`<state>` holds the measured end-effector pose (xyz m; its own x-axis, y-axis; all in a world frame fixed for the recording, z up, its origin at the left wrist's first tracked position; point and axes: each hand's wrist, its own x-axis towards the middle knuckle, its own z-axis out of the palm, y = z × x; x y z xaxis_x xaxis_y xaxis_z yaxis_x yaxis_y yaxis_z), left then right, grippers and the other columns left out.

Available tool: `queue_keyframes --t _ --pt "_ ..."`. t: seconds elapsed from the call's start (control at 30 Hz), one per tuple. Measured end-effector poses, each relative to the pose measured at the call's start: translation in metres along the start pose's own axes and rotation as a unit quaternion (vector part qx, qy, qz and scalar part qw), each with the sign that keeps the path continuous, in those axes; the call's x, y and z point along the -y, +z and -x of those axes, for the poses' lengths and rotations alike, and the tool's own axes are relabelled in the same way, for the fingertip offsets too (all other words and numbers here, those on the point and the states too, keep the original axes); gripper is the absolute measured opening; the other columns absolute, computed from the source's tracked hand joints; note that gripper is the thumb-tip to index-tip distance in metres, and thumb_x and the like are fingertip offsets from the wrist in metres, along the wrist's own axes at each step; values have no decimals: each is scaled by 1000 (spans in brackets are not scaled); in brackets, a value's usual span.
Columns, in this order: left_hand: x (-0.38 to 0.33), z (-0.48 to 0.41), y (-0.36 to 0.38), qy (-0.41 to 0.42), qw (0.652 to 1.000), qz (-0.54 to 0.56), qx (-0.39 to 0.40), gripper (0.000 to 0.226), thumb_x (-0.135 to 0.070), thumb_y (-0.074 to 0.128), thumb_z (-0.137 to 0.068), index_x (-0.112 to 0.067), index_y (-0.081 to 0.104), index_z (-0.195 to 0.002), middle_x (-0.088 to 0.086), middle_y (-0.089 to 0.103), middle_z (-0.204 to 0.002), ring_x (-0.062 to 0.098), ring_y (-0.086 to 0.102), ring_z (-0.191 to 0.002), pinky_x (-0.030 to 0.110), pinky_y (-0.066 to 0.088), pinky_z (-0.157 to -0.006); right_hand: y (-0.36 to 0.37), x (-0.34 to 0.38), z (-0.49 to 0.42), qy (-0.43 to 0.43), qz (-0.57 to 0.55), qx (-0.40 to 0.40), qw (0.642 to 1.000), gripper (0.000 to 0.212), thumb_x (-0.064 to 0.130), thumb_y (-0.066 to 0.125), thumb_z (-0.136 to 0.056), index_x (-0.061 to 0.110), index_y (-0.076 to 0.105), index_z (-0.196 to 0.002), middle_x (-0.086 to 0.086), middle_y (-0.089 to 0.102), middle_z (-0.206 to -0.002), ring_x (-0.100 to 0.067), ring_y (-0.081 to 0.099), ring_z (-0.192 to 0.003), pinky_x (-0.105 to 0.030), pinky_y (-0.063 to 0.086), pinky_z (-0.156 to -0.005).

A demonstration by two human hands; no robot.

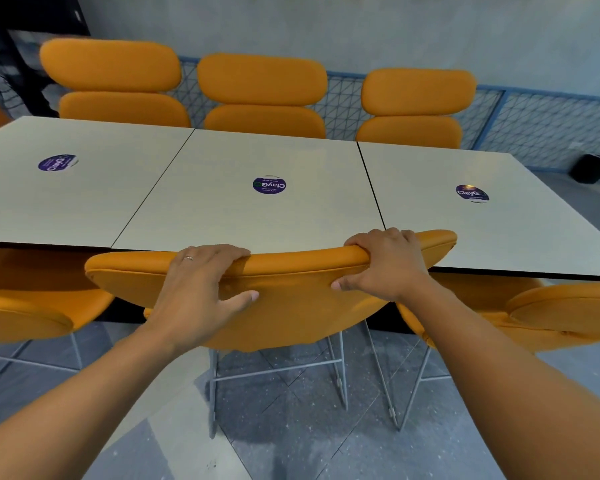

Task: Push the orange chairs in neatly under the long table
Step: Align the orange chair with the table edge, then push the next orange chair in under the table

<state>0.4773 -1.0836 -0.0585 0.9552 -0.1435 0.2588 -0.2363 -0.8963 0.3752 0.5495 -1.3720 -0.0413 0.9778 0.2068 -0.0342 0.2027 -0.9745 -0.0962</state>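
Head cam: both hands, left hand (201,289) and right hand (385,263), wrap the padded top of the middle chair (291,306), which looks light on thin legs and easy to slide.

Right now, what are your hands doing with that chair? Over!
Left hand and right hand both grip the chair back. Chair at the table edge. Left chair, right chair close beside; under-table hidden.

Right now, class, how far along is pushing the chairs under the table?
Done: far chairs sit against the table. In hand: left hand and right hand grip the back of the middle chair. To do: left chair and right chair may need pushing.
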Motion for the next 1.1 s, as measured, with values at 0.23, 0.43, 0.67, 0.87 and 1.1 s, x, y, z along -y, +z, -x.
queue_keyframes --t 0.23,0.43,0.67,0.87,1.1 --pt "9 30 -28 -6 998 59 -38 32 -48 65 -85 -34 61 -114 -17 57 -114 13 50 -114 39 42 -97 -11 61 44 -42 -209 -73 974 49 57 68 -86 38 59 -131 10 60 -133 -16 48 -126 -46 38 -107" --pt "36 69 -49 -43 997 60 -22 36 -42 66 -84 -33 60 -119 -11 58 -123 15 49 -119 42 44 -99 -1 132 76 -89 -231 -20 969 43 55 66 -89 37 63 -128 14 60 -135 -11 52 -126 -47 39 -110" --pt "127 136 -92 -76 995 58 14 43 -48 67 -82 -37 55 -122 -11 58 -118 15 51 -112 39 45 -93 29 234 99 -92 -235 58 966 51 56 68 -87 37 58 -134 8 63 -133 -15 57 -119 -48 47 -103" --pt "221 210 -141 -122 989 82 33 42 -52 68 -81 -45 52 -120 -12 58 -123 14 50 -118 47 43 -99 55 337 120 -95 -253 98 958 55 51 70 -89 31 58 -138 6 61 -137 -14 56 -123 -38 49 -102" --pt "321 280 -204 -156 982 94 41 38 -52 67 -80 -49 51 -114 -21 53 -115 8 49 -115 51 45 -98 82 455 137 -90 -282 103 950 52 50 71 -88 35 58 -136 7 64 -128 -13 58 -112 -38 51 -96"
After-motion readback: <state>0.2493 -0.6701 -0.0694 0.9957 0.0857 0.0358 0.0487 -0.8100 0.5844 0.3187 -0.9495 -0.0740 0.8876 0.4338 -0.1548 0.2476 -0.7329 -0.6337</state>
